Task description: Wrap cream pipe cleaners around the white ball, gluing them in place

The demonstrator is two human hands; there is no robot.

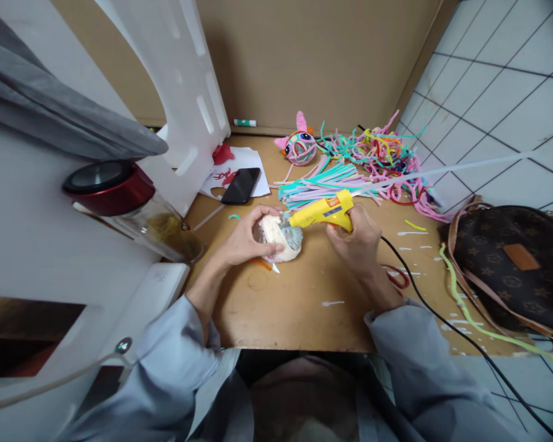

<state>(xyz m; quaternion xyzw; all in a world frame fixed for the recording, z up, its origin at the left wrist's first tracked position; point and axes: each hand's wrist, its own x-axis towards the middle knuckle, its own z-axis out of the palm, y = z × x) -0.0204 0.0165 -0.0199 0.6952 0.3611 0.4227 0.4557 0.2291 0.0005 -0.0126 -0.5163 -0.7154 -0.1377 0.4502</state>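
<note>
The left hand (pixel 245 240) is clamped on a cream, partly wrapped ball (pixel 281 237) on the brown wooden table (pixel 295 307). Just beside the ball, the right hand (pixel 357 239) is closed around a yellow plastic glue gun (pixel 323 212), nozzle touching it.

Looking forward and down from the head, a single view, sitting close above the desk (pixel 304 307). Facing the cardboard wall (pixel 313 61) at 12 o'clock, with tiled floor (pixel 502 104) running off at 2 o'clock. Catching both sleeves at 6 o'clock, the left hand (pixel 244 239) and right hand (pixel 359 239) meeting just below centre, at arm's reach. Bending straight edges outward near the borders, wide-angle. Taking in a bag (pixel 511 264) at 3 o'clock and a white panel (pixel 27 245) at 9 o'clock.
</note>
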